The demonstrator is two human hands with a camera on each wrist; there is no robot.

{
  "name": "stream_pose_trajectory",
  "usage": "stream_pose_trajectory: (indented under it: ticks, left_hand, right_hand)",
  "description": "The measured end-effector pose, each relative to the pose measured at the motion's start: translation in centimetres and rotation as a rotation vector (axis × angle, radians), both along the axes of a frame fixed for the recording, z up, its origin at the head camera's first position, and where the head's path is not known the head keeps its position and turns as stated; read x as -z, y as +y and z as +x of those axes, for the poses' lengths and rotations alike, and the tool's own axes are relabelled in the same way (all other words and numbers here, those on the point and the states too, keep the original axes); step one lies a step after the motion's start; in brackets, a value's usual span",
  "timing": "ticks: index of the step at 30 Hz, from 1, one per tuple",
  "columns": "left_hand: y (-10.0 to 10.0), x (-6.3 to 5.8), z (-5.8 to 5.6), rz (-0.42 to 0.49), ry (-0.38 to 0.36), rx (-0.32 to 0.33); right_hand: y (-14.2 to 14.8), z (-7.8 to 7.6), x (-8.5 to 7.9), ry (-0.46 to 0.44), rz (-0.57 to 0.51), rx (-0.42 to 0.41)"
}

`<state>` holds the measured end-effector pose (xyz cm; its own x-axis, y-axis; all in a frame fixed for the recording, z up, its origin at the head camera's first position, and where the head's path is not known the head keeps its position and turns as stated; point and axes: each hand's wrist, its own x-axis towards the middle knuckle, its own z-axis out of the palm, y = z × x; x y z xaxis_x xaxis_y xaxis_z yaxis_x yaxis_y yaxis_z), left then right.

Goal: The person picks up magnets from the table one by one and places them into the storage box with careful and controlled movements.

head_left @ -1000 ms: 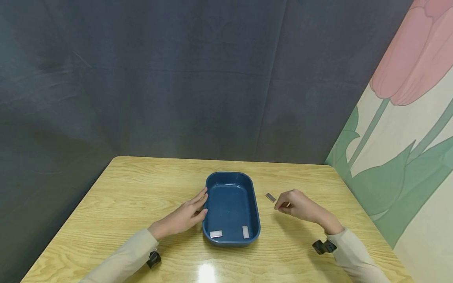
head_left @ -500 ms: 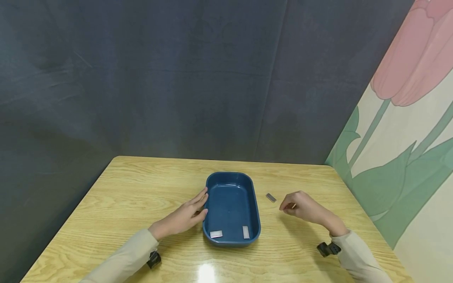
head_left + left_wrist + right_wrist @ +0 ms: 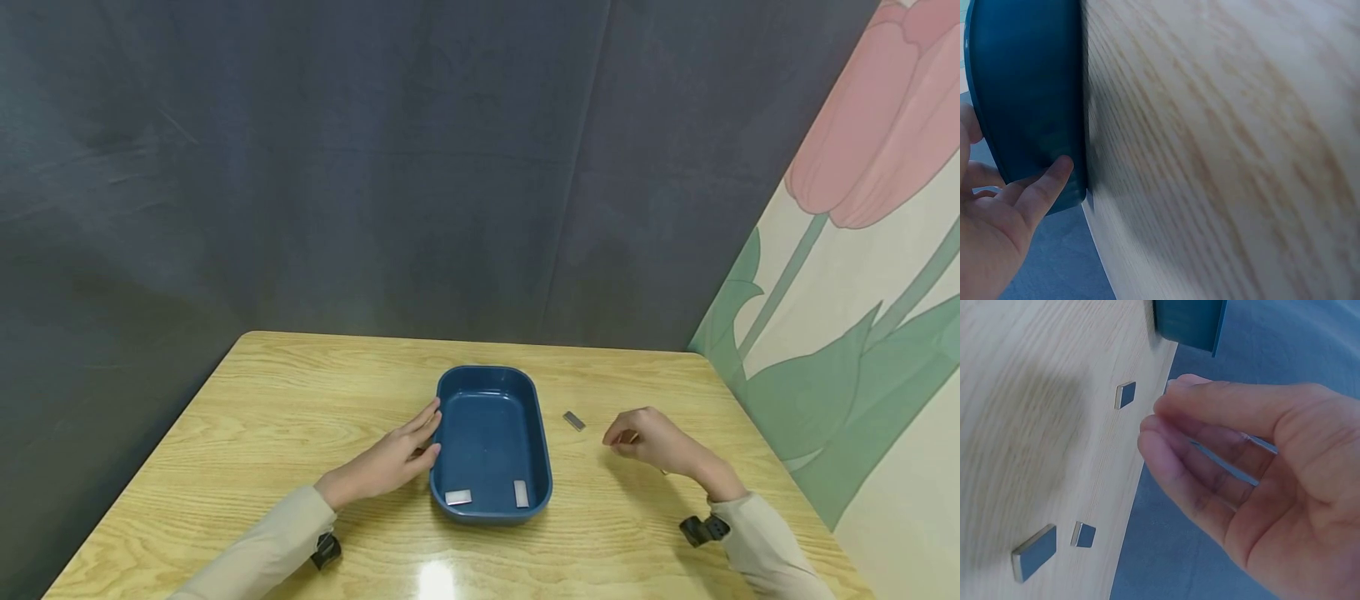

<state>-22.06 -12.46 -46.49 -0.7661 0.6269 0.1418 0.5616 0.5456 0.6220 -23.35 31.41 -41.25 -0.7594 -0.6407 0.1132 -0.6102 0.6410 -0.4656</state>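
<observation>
A deep blue rectangular tray (image 3: pixel 487 446) stands on the wooden table, two small whitish rectangular blocks lying at its near end, left (image 3: pixel 458 497) and right (image 3: pixel 521 493). Against the tray's left side rests my left hand (image 3: pixel 384 463), its fingers extended along the outer wall. My right hand (image 3: pixel 654 440) hovers right of the tray, fingers loosely bent and nothing between them. A small dark flat block (image 3: pixel 573 421) lies between tray and right hand. In the right wrist view, two more such blocks, one larger (image 3: pixel 1034 553) and one smaller (image 3: pixel 1084 534), lie below the hand.
The pale wooden table (image 3: pixel 315 392) has a dark cloth (image 3: pixel 375 183) hanging behind its far edge. A wall painted with flowers (image 3: pixel 847 333) rises along the right side. Each wrist wears a small black camera.
My right hand has drawn back to the right, away from the small dark block beside the tray. The left hand, tray and blocks have stayed put.
</observation>
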Motion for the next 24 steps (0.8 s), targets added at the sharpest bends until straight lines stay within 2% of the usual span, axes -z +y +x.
stream_pose_trajectory:
  ticks: [4, 15, 24]
  left_hand:
    - [0.0, 0.0, 0.0, -0.002, 0.001, -0.003]
    - [0.0, -0.1, 0.0, -0.001, -0.012, 0.0]
    - [0.0, 0.0, 0.0, 0.0, 0.011, 0.001]
  right_hand:
    - [0.4, -0.1, 0.1, -0.016, -0.005, 0.0]
    - [1.5, -0.7, 0.4, 0.013, 0.001, -0.007]
    - [2.6, -0.9, 0.7, -0.02, 0.002, 0.018]
